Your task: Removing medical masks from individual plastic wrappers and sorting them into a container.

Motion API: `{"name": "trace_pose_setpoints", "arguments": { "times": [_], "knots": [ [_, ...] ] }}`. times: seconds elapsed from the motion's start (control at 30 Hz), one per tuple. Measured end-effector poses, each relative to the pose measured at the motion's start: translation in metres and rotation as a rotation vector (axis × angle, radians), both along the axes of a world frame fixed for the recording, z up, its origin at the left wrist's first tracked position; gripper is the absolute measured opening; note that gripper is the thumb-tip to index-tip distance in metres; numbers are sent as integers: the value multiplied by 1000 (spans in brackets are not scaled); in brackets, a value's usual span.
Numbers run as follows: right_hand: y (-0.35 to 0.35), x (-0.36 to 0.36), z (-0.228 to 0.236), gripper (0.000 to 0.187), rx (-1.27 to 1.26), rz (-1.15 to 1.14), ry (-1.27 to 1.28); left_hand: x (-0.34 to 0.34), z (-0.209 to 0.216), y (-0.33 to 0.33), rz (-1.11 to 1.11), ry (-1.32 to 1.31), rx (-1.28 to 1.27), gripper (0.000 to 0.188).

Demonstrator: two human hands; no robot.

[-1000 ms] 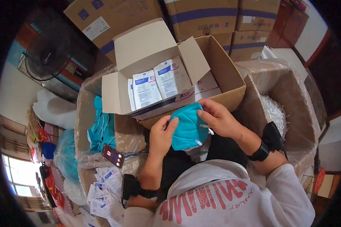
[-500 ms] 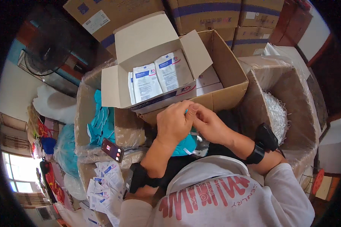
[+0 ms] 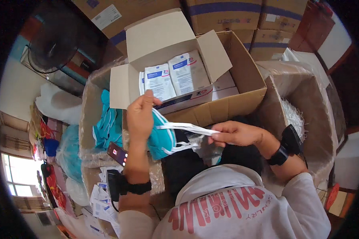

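My left hand [image 3: 140,119] is closed on the edge of a teal face mask [image 3: 158,140] with white trim. To the right, my right hand [image 3: 238,133] pinches the end of a white strap [image 3: 187,127] that runs taut from the mask. A second white loop hangs slack below it. Just beyond my hands stands an open white carton [image 3: 155,38] with several white sachets [image 3: 159,79] upright inside. It rests on a larger brown cardboard box [image 3: 223,107].
On the left, a plastic-lined box [image 3: 87,107] holds teal masks [image 3: 107,127]. A phone [image 3: 117,154] lies by it, above scattered sachets [image 3: 101,203]. At right, another lined box [image 3: 315,103] contains white straps [image 3: 293,115]. Stacked cartons [image 3: 223,16] and a fan [image 3: 52,47] stand behind.
My hands were together in the middle; they have moved apart. The left hand has gone left with the mask, the right hand slightly right, stretching a white strap between them.
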State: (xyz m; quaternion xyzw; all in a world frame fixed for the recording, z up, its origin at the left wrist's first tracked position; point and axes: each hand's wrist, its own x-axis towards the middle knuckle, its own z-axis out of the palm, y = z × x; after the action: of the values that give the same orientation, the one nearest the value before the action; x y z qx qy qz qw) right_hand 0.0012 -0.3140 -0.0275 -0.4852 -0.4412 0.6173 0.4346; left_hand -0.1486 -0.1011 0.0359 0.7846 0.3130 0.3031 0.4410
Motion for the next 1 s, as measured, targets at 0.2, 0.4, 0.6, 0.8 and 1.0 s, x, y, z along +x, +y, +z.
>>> {"name": "trace_pose_setpoints", "arguments": {
  "times": [0.2, 0.4, 0.6, 0.8, 1.0],
  "knots": [
    [-15, 21, 7, 30, -84, -30, 111, -19, 2, 21, -4, 51, 46, 40],
    [-11, 24, -1, 34, -103, -138, 122, -25, -10, 27, -58, 36, 22, 41],
    [-3, 13, -7, 33, -237, -207, 364, -28, -12, 26, -120, 83, -3, 41],
    [-2, 10, -12, 33, -249, -127, 424, -27, 4, 25, -121, 64, 17, 39],
    [-3, 13, -19, 40, -281, -62, 417, -27, 13, 23, -140, 132, 2, 38]
  ]
}}
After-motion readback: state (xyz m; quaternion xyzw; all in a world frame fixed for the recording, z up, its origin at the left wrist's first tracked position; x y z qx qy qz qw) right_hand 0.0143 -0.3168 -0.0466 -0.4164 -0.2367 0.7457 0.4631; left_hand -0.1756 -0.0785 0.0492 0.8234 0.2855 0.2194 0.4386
